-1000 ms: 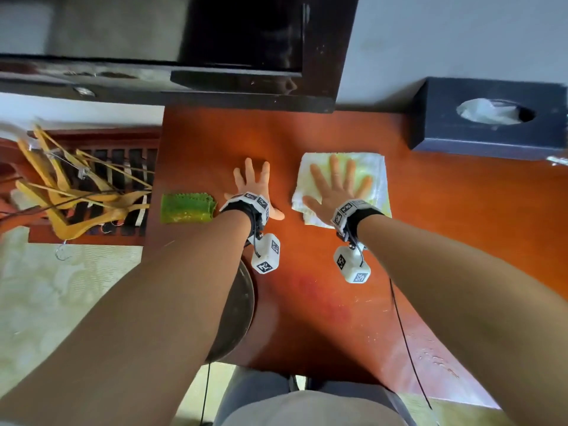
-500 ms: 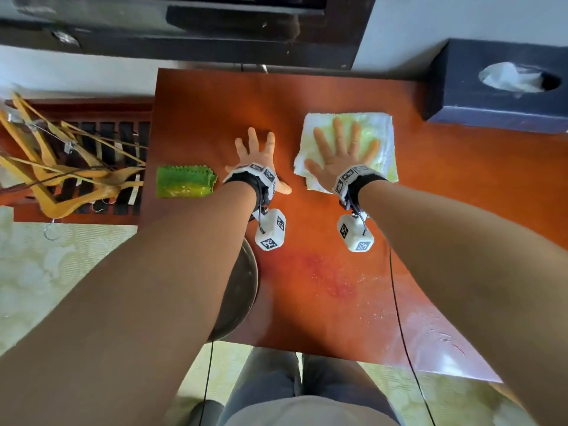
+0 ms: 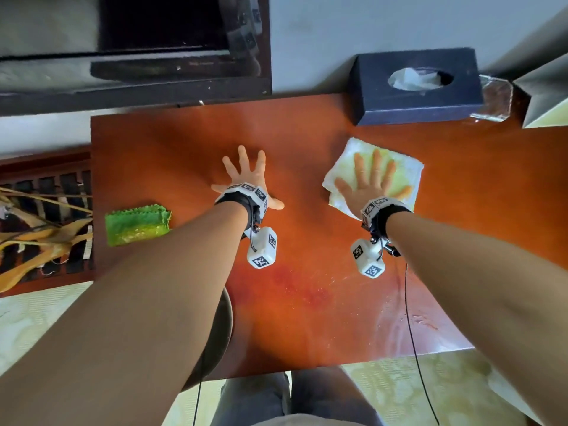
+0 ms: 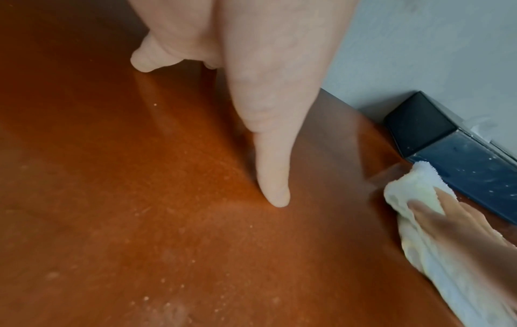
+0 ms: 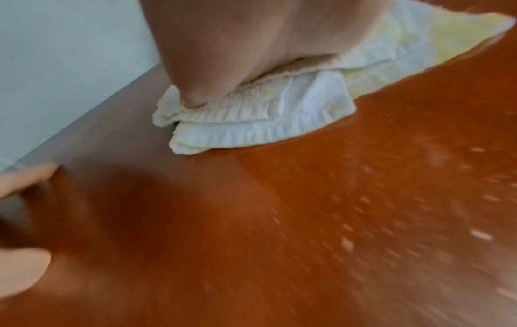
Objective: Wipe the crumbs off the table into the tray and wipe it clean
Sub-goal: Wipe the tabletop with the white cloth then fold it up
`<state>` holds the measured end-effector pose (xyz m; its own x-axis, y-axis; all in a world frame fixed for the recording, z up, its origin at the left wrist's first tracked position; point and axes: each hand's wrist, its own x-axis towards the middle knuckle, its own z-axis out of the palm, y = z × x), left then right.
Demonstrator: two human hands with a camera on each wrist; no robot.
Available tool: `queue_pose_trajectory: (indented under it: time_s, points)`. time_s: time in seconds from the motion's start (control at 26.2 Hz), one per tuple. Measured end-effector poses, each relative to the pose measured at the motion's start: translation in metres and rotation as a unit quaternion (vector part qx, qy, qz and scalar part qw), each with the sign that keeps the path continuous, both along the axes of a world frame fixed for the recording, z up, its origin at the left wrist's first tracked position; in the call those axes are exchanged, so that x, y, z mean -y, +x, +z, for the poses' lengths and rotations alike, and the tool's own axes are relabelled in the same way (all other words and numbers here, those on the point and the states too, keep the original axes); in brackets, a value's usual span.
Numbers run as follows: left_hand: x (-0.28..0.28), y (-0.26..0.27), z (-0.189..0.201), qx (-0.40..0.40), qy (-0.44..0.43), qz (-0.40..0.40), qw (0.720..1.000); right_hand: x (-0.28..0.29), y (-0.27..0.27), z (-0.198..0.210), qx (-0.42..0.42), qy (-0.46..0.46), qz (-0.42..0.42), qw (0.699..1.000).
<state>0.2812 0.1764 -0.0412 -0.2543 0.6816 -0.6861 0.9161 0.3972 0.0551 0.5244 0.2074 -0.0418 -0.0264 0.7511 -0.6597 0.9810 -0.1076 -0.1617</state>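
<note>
Head camera looks steeply down on the table [image 3: 307,133] from above. Both wrist cameras sit low and close, facing the wall; each catches the cloth [image 4: 414,199].

Table [image 3: 307,142]: far edge runs along the wall; dark tissue box [image 3: 415,96] stands at the far right corner. Folded white cloth [image 3: 399,167] under flat right hand [image 3: 368,186] lies just near-side of the box, narrow gap between. Left hand [image 3: 246,176] flat mid-surface, well apart from cloth; open wood between them. Green cloth [image 3: 138,224] at left edge. Near half bare apart from scattered crumbs [image 3: 310,290].
</note>
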Motion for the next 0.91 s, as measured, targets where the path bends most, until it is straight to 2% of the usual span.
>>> queue_pose_trajectory:
  time_s: [0.15,0.23,0.3,0.42,0.65,0.84,0.91]
  points:
    - [-0.002,-0.003,-0.001,-0.001,-0.005,-0.006,1.000,-0.023,-0.025,0.019,-0.004,-0.009,-0.134,0.991]
    - [-0.002,-0.002,-0.001,-0.002,-0.006,-0.011,1.000,-0.028,-0.033,0.025,-0.025,-0.028,-0.165,0.986]
    - [-0.002,-0.002,-0.004,-0.002,-0.003,-0.014,1.000,-0.023,-0.038,0.021,-0.023,-0.032,-0.127,0.991]
    - [-0.001,-0.003,-0.003,-0.002,0.000,-0.018,1.000,-0.006,-0.048,0.004,-0.022,-0.023,-0.029,0.999]
    - [0.003,-0.003,0.004,-0.001,-0.003,-0.023,1.000,0.049,-0.070,-0.015,-0.006,0.000,0.128,0.992]
    - [0.020,-0.007,0.001,0.009,-0.002,-0.034,0.999,0.094,-0.037,-0.012,0.009,0.009,0.232,0.973]
    - [0.028,-0.007,-0.002,0.006,0.000,-0.042,0.999,0.085,-0.014,-0.010,0.021,-0.009,0.218,0.976]
